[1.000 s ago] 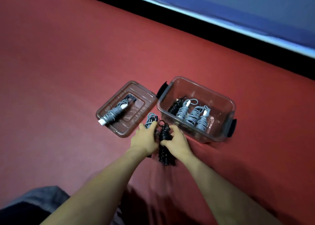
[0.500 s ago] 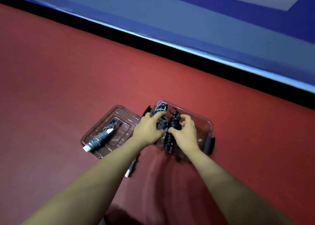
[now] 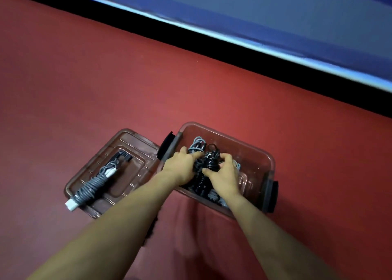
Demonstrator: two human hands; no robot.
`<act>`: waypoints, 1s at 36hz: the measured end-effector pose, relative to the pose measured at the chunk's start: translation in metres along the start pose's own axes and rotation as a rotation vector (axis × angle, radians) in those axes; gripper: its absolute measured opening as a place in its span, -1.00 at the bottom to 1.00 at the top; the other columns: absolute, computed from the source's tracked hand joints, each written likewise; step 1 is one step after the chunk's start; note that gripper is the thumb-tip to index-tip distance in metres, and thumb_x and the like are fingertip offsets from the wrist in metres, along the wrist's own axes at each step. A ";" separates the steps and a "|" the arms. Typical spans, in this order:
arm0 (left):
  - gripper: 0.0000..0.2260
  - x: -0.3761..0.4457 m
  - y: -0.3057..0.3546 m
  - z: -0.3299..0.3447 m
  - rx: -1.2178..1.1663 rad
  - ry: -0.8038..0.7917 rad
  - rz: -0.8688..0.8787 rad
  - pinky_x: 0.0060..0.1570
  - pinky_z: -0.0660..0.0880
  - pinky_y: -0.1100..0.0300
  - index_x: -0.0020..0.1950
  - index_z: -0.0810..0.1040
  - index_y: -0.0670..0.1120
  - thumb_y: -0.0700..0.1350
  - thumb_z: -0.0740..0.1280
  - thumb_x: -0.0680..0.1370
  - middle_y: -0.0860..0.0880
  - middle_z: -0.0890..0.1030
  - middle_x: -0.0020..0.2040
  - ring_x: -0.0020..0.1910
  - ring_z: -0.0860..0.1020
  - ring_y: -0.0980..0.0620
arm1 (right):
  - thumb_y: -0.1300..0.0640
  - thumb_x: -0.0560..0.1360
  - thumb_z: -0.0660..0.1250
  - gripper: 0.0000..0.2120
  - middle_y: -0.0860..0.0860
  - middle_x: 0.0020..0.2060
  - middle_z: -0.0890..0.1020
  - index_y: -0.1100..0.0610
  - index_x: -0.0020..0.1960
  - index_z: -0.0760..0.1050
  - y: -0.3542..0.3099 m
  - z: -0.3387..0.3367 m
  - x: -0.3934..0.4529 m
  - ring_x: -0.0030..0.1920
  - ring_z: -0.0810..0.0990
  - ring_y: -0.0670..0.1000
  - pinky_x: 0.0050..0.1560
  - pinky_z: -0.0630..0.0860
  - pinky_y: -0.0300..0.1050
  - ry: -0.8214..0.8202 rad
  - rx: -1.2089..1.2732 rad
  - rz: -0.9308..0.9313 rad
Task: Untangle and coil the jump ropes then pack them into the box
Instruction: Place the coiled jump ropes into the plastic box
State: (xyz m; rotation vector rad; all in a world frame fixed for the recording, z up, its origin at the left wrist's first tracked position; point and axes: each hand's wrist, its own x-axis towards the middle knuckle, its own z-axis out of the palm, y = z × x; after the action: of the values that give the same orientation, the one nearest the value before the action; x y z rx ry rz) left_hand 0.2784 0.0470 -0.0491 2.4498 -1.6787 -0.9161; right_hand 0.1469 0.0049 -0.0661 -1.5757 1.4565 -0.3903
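Right hand [image 3: 223,174] pinches black coiled rope [image 3: 209,166]; left hand [image 3: 180,166] grips grey coiled rope [image 3: 196,147], both low inside clear box [image 3: 266,154].

Advice: seat bundles side by side, release only once coils settle.

Count: one box, one lid [image 3: 131,138] left, one grey coil [image 3: 91,187] on lid; bundles under hands uncountable.

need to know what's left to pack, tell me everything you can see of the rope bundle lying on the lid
The grey rope bundle is a jump rope coiled tightly round its own handles into a long, narrow roll. A white handle end sticks out at its near end, over the lid's edge; another white piece shows mid-bundle, and loose grey loops and a dark angular part lie at the far end. It lies diagonally on the upturned clear brown lid, left of the box. Neither hand touches it.
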 end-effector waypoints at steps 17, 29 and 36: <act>-0.51 -0.010 0.004 0.003 -0.026 0.115 -0.005 0.22 0.41 -0.11 0.45 0.25 -0.07 -0.27 0.18 0.53 -0.17 0.27 0.39 0.33 0.31 -0.21 | -0.10 0.57 0.21 -0.36 0.16 0.34 0.27 0.09 0.53 0.04 -0.008 0.003 -0.001 0.34 0.34 0.20 0.21 0.38 0.06 -0.093 -0.450 -0.011; -0.78 -0.091 -0.024 -0.036 -0.243 0.479 -0.065 0.09 0.41 -0.05 0.16 0.42 -0.19 -0.18 0.22 0.54 -0.15 0.45 0.12 0.17 0.40 -0.15 | 0.21 0.53 0.23 -0.83 0.10 -0.07 0.57 0.16 0.11 0.49 -0.061 0.016 -0.081 -0.04 0.53 0.15 -0.10 0.42 -0.01 0.065 -0.214 -0.462; -0.74 -0.123 -0.090 -0.023 -0.277 0.367 -0.288 0.13 0.41 -0.04 0.18 0.39 -0.17 -0.11 0.24 0.53 -0.16 0.43 0.19 0.21 0.39 -0.17 | 0.06 0.53 0.25 -0.88 0.09 -0.13 0.63 0.10 -0.04 0.48 -0.060 0.077 -0.114 0.01 0.57 0.19 -0.09 0.43 -0.01 -0.212 -0.418 -0.403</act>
State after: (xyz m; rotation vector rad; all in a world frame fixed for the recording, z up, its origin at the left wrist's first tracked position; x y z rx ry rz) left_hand 0.3356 0.1838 -0.0061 2.5075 -1.0307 -0.6143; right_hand 0.2126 0.1319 -0.0202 -2.1865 1.0976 -0.1404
